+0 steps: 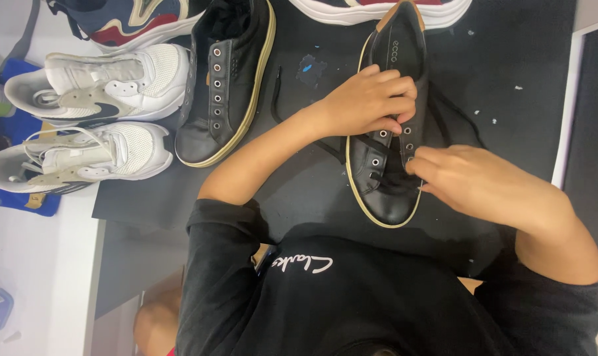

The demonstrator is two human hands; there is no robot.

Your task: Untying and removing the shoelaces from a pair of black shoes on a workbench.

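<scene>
Lacing in progress on black leather shoe point(386, 184), mid-mat, toe toward wearer: left hand point(371, 100) curled, fingertips pinching black lace point(358, 140) at upper eyelets; right hand point(473, 181) loosely closed on the lace at lower eyelets; next move likely needs lace tip fed through an eyelet

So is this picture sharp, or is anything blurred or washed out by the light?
Head view: mostly sharp, with crisp eyelets on the black shoe; the right hand looks slightly soft at the fingertips, the left hand clearer. Light is even, with soft shadows; the white sneakers and pale surface at left look a bit washed out.
</scene>
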